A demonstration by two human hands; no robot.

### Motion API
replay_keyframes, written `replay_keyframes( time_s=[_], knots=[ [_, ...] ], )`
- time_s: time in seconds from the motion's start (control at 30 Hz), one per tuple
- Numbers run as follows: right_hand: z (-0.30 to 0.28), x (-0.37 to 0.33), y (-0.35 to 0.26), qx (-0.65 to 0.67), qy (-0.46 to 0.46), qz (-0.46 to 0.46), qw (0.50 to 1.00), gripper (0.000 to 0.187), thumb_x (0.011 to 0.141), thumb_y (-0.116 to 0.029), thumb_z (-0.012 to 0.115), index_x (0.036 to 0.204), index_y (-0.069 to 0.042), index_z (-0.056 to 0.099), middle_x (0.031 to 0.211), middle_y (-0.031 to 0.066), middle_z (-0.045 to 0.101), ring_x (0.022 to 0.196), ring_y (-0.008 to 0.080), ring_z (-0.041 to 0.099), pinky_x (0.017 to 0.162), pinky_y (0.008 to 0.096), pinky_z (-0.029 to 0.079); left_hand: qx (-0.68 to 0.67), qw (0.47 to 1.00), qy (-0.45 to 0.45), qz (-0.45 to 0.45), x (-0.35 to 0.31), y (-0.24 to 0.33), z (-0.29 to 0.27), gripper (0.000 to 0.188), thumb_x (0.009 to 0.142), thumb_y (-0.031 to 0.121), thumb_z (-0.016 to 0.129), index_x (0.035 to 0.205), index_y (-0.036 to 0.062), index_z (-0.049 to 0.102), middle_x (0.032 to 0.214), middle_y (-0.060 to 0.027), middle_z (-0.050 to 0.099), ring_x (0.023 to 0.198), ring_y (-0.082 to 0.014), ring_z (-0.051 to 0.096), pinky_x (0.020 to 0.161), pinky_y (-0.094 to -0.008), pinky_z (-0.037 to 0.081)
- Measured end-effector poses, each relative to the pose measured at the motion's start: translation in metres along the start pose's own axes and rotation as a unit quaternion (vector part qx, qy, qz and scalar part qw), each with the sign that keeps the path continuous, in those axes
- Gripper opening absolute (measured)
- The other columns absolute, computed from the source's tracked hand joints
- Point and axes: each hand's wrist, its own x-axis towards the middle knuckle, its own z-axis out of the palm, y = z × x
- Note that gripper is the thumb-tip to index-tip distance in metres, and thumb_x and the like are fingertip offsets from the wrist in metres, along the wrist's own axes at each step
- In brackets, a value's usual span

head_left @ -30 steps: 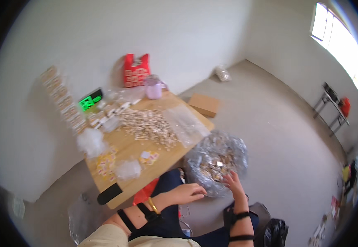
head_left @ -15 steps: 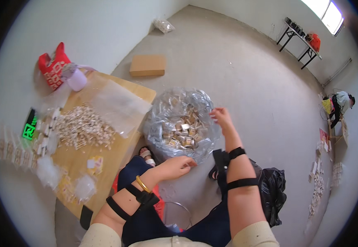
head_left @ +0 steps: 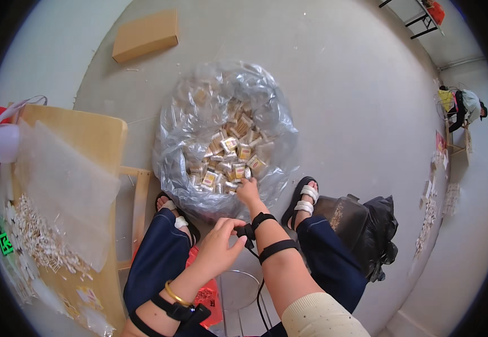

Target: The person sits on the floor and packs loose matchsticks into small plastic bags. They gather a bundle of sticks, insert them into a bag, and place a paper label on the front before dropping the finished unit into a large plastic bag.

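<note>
A large clear plastic bag [head_left: 171, 140] stands wide-mouthed on the floor before me, holding many small clear packets [head_left: 239, 170] of thin sticks with yellow labels. My right hand [head_left: 248, 192] reaches over the bag's near side, fingers bent together down at the packets; whether one is between them is hidden. My left hand [head_left: 219, 242] is beside my right wrist, thumb apart from the fingers and nothing held. Its fingertips are close to the black device [head_left: 246, 231] strapped there; I cannot tell if they touch it.
Left is a wooden table [head_left: 81, 146] with a pile of cotton swabs [head_left: 41, 236] and clear plastic sheets [head_left: 69, 185]. A cardboard box [head_left: 145, 35] lies beyond the bag. Black bags [head_left: 376, 233] lie by my right foot. Another person [head_left: 464, 106] bends at the far right.
My view has turned down and left toward the bag. My right hand has moved from the bag's right edge to the packets. My left hand has drawn in beside my right wrist.
</note>
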Motion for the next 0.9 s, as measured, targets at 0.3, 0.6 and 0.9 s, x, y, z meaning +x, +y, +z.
replay_keyframes(
  time_s=[0.3,0.6,0.9],
  knots=[
    [-0.03,-0.01,0.025,0.039,0.035,-0.123,0.991,0.054,0.082,-0.013,0.064,0.134,-0.014,0.05,0.14,0.0155,0.042,0.121,0.0351,0.048,0.105,0.0397,0.037,-0.105,0.994,0.029,-0.003,0.015,0.013,-0.016,0.038,0.089,0.014,0.061,0.124,0.0042,0.049,0.117,-0.0084,0.055,0.1,-0.0165,0.059,0.086,-0.0298,0.045],
    [-0.18,-0.216,-0.048,0.644,-0.117,-0.109,0.748,0.029,0.098,-0.02,0.05,0.124,-0.007,0.053,0.118,0.0054,0.058,0.108,0.0153,0.055,0.089,0.0312,0.045,-0.237,0.964,0.1,0.072,-0.02,0.006,-0.006,0.073,0.083,0.024,0.071,0.141,0.0064,0.03,0.144,-0.0221,0.036,0.127,-0.0305,0.046,0.098,-0.0388,0.041],
    [-0.264,-0.407,-0.071,0.491,-0.132,-0.245,0.825,0.031,0.101,-0.027,0.042,0.117,-0.005,0.057,0.089,-0.0003,0.055,0.079,0.0108,0.051,0.075,0.0259,0.042,-0.108,0.94,0.082,0.314,-0.175,0.157,-0.013,0.027,0.084,0.007,0.068,0.111,0.0055,0.064,0.09,-0.0085,0.068,0.079,-0.0112,0.063,0.07,-0.0254,0.05]
  ],
)
